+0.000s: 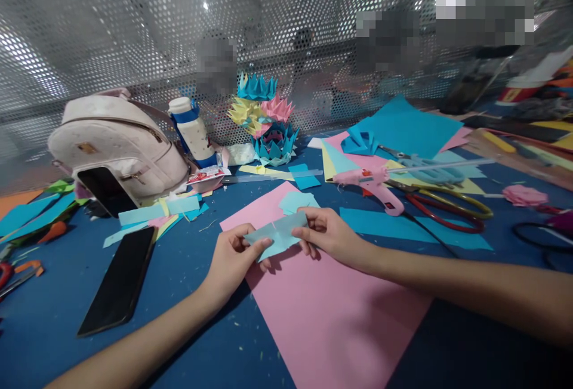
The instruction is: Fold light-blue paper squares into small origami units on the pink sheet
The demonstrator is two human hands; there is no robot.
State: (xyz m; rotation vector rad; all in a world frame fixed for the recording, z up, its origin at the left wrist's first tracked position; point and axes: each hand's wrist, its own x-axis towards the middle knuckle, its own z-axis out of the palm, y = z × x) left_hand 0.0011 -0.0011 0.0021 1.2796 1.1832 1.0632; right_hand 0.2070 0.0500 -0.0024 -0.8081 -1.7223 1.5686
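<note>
A small strip of light blue paper is stretched between my two hands, with a crease line near its middle. My left hand pinches its left end, thumb on top. At the opposite end, my right hand grips it between thumb and fingers. Beneath both hands lies a large pink sheet. Another pale blue paper piece rests on that sheet just behind the strip.
A pink glue gun and scissors with red and yellow handles lie to the right. Pointed paper shapes stand stacked at the back. To the left are a phone, a backpack and a bottle.
</note>
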